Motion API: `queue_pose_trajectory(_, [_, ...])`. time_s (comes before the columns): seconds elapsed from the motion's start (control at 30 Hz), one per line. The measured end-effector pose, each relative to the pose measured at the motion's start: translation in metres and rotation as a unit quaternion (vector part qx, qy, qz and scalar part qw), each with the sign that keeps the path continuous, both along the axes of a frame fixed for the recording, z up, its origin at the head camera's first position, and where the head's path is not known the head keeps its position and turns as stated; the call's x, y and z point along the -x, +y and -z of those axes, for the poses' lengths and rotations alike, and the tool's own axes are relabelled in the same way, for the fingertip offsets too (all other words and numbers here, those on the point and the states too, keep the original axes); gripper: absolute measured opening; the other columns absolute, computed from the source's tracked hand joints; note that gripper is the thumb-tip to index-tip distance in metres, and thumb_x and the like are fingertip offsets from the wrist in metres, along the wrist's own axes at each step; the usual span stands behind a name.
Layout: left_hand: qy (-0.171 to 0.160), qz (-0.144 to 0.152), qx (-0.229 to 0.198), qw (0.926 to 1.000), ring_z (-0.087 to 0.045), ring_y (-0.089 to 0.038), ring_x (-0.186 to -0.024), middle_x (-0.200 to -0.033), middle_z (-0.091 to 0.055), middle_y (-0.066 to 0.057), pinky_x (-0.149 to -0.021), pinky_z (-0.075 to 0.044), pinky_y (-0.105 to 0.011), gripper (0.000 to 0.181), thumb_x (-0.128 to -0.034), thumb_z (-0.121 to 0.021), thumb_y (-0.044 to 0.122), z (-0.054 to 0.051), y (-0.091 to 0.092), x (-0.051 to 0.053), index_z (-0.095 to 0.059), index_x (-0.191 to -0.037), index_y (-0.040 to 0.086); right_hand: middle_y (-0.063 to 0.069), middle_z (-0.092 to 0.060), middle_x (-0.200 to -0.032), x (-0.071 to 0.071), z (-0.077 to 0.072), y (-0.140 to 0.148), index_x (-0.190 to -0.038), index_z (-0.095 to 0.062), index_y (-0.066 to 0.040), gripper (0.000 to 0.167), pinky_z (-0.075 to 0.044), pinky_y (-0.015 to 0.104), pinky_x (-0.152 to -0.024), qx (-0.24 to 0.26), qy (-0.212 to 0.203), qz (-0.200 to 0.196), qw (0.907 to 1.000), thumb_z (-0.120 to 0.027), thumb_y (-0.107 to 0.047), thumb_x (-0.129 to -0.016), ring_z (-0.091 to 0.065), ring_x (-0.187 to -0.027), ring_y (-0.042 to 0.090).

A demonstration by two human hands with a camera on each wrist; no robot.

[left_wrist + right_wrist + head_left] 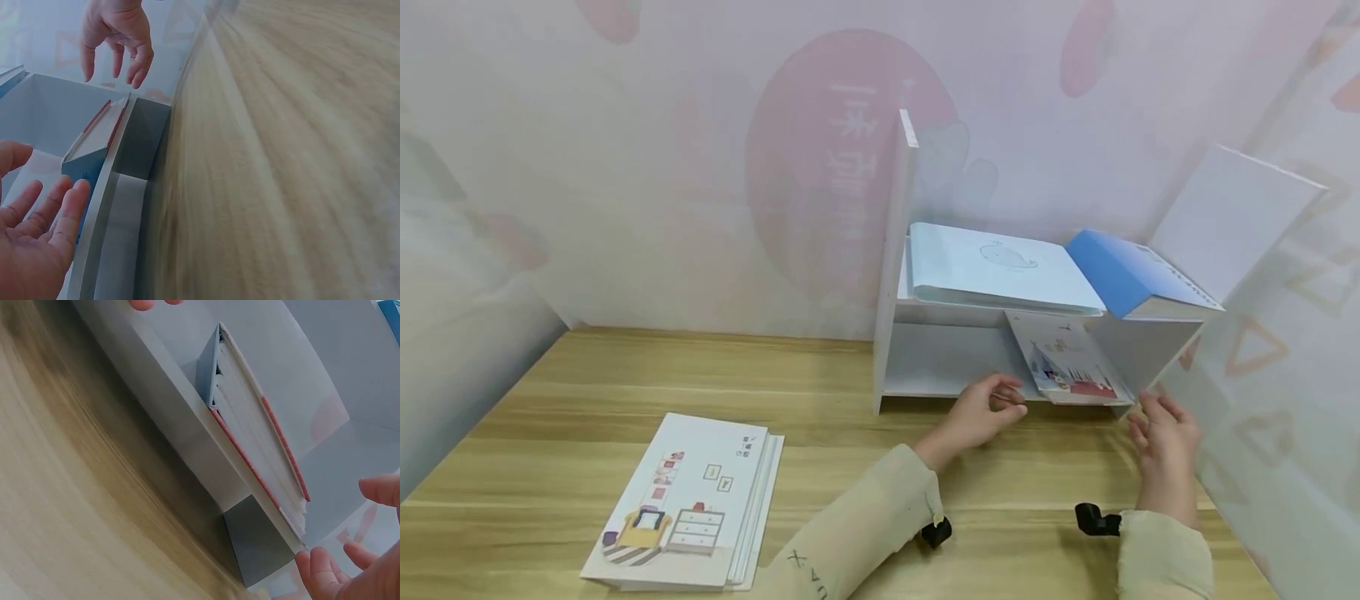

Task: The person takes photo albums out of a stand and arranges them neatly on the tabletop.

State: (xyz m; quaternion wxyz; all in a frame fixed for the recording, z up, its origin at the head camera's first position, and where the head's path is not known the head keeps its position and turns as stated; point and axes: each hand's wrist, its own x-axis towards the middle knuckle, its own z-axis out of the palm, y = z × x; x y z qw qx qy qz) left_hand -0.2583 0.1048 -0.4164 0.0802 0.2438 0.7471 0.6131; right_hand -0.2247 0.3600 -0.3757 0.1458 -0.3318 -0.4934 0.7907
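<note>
A white two-level shelf (891,275) stands on the table. On its lower board lies a thick book (1063,354) with a tent picture on its cover; its page edges and red-trimmed covers show in the right wrist view. My left hand (977,412) hovers just in front of the lower board, left of this book, fingers loosely bent and holding nothing. By the shelf's front right corner is my right hand (1167,429), also holding nothing. In the right wrist view the fingertips of the right hand (350,575) are near the book's corner; whether they touch cannot be told.
On the upper board lie a pale blue whale-print book (1007,265) and a blue book (1142,275), the latter tilted. A stack of white books (677,500) lies on the wooden table (820,467) at left. Printed curtains (700,167) hang behind and at right.
</note>
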Motion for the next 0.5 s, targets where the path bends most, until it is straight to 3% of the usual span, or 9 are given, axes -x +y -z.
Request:
queue_pose_trajectory(0.27, [-0.016,0.018,0.001,0.9997,-0.060,0.000,-0.092,-0.112,-0.069,0.003,-0.081,-0.052,-0.017,0.041,-0.0961,-0.067,0.021,0.003,0.033,-0.001,-0.057,-0.135,0.015,-0.009,-0.051,-0.104,-0.009,0.006,0.019,-0.121,-0.044,-0.025,0.044,-0.053,0.017,-0.057,0.003,-0.012,0.019,0.9998,-0.074,-0.020,-0.088,-0.057,-0.061,0.009])
queue_pose_trajectory(0.5, [-0.015,0.011,-0.004,0.9998,-0.060,0.000,-0.088,-0.108,-0.070,0.001,-0.078,-0.051,-0.017,0.040,-0.0963,-0.066,0.018,0.004,0.042,0.000,-0.056,-0.135,0.015,-0.009,-0.045,-0.115,-0.003,0.014,0.017,-0.128,-0.042,-0.024,0.050,-0.054,0.015,-0.062,-0.005,-0.013,0.018,0.9997,-0.073,-0.021,-0.088,-0.056,-0.072,0.006])
